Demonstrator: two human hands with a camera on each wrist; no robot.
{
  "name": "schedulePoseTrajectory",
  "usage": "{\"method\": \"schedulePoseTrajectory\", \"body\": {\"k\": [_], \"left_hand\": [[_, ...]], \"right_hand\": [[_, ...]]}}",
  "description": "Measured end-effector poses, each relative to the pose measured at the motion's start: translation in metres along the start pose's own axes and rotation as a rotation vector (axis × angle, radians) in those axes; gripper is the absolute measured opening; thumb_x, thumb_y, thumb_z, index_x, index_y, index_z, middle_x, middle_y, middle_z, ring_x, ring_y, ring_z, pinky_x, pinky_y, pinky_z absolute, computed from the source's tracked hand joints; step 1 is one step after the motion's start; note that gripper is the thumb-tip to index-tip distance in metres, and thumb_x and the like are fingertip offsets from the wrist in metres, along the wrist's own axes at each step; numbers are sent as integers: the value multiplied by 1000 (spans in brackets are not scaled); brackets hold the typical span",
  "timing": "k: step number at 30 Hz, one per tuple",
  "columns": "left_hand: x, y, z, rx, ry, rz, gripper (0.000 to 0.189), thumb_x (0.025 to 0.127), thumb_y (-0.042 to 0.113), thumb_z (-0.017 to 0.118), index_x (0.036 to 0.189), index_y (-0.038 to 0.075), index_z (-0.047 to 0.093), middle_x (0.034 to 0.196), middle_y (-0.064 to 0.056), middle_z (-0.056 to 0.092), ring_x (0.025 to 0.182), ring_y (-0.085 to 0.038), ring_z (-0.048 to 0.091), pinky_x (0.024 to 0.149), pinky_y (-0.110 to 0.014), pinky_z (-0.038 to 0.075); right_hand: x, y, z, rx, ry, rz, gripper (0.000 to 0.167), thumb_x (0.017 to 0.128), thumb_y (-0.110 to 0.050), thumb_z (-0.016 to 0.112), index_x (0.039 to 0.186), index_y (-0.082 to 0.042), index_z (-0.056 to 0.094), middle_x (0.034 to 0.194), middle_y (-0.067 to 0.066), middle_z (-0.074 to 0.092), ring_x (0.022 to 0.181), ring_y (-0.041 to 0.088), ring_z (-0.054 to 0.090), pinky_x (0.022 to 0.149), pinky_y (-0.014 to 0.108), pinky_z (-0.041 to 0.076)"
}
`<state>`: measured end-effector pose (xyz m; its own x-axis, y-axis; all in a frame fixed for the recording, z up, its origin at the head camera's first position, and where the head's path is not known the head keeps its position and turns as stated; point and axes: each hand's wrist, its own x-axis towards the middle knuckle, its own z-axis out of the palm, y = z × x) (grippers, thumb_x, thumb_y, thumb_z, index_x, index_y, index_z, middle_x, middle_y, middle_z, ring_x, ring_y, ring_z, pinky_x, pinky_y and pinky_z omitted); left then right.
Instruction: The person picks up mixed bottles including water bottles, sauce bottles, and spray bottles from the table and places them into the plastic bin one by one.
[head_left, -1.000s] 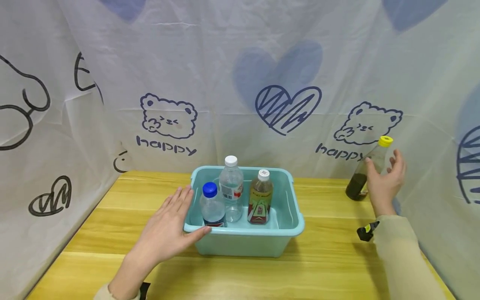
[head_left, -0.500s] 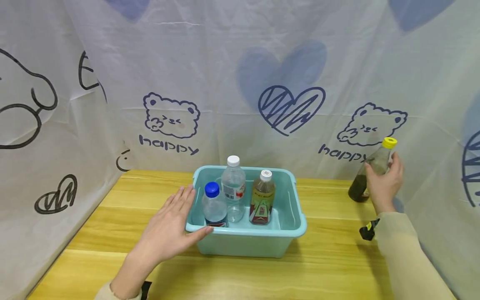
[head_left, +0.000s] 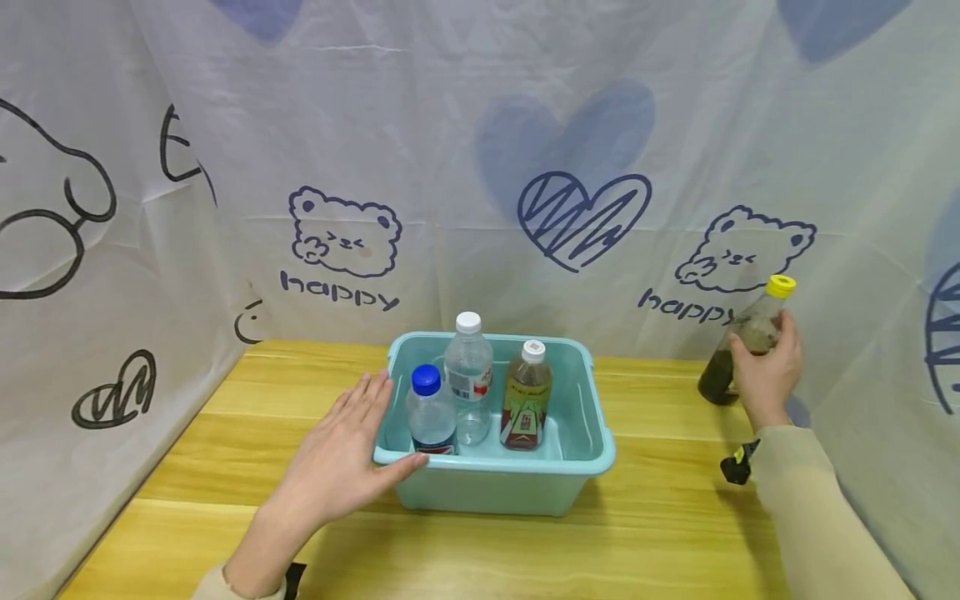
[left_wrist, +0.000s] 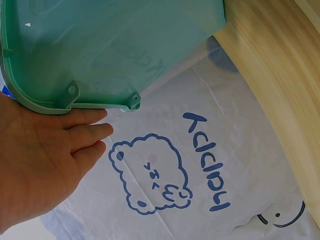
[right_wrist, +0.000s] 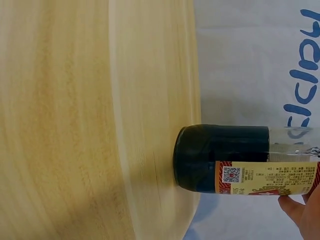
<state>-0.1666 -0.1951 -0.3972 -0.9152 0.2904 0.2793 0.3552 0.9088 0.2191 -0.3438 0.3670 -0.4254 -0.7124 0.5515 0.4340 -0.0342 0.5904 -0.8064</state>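
Note:
A pale turquoise plastic basin (head_left: 495, 487) sits on the wooden table with several bottles in it. My left hand (head_left: 330, 462) lies with straight fingers along the basin's left rim, its thumb at the front corner. In the left wrist view those fingers (left_wrist: 90, 132) touch the rim from outside. At the table's far right, my right hand (head_left: 768, 375) grips a yellow-capped bottle of dark liquid (head_left: 722, 371) around its middle. The right wrist view shows this bottle's yellow and red label (right_wrist: 270, 177) and its base at the table; only part of the hand shows there.
In the basin stand a blue-capped bottle (head_left: 431, 417), a clear white-capped bottle (head_left: 468, 367) and a tea-coloured bottle (head_left: 527, 400). A printed white cloth (head_left: 465, 150) hangs behind the table (head_left: 660, 517) and along both sides.
My right hand's fingers have closed around the yellow-capped bottle, which stays at nearly the same spot. The left hand stays at the basin's rim. The head view has shifted slightly.

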Motion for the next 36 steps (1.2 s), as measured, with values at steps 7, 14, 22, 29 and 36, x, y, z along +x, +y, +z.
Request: {"method": "schedulePoseTrajectory", "body": {"k": [7,14,22,29,36], "left_hand": [[-1,-2,-1,-1,10,4,112,91,82,51,161,-3,29,169,-19,24,156,-40,23,127,-54,22],[0,-1,-1,5,7,9,113,91,82,50,161,-3,29,169,-18,23,157,-39,23,128,-53,22],[1,1,-1,7,12,19,114,91,84,47,162,-3,28,170,-17,21,157,-39,23,128,-52,22],[0,1,0,-4,8,12,114,90,83,49,162,-3,28,170,-17,21,157,-39,23,127,-53,22],[-1,0,0,-10,7,7,113,91,82,50,162,-3,28,170,-18,22,157,-39,23,127,-54,22]], "right_hand": [[1,-4,0,35,-33,73,77,99,-30,70,164,-24,30,163,3,40,148,27,40,124,44,34],[-7,-3,-5,104,-43,104,77,98,-28,72,163,-31,33,164,-2,38,148,25,41,121,41,40],[-23,-1,-13,231,16,104,77,93,-21,78,159,-33,40,159,-5,44,141,20,47,114,33,47],[-37,-11,-18,288,39,60,77,91,-18,81,158,-29,44,155,-4,49,134,17,52,108,30,51],[-52,-29,-26,313,49,10,74,90,-17,82,155,-29,47,152,-3,52,131,16,55,106,28,53]]}}
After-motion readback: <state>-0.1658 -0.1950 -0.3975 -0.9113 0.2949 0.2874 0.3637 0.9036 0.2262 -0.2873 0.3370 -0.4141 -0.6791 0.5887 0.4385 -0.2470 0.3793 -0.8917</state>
